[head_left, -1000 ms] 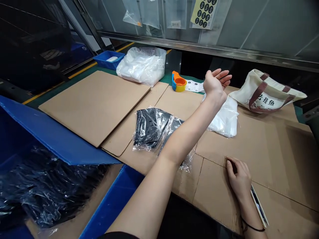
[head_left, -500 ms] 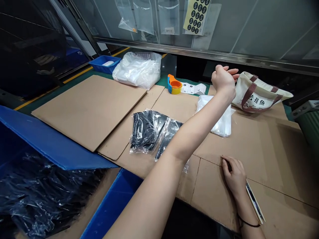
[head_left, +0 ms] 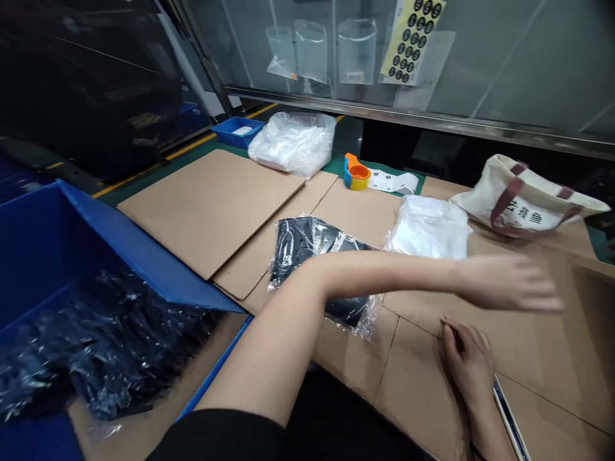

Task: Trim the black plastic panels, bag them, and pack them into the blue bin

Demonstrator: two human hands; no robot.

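My left arm reaches across the table from the lower left. My left hand is in the air over the cardboard on the right, smeared by motion, with its fingers stretched out and nothing seen in them. My right hand rests on the cardboard with its fingers loosely curled and thumb near the index finger; nothing shows in it. Beside its wrist lies a thin flat object with pale edges. Clear bags of flat black pieces lie partly hidden under my left forearm. Behind that forearm is a stack of clear plastic bags.
Cardboard sheets lie at left, above a blue bin of bagged black pieces. Along the back are a blue tray, a bulky plastic bag, a tape dispenser, a label strip and a cloth tote.
My left hand has swung down and to the right, away from beside the cloth tote, and its fingers have straightened. My right hand stays resting on the cardboard. The view has turned slightly left.
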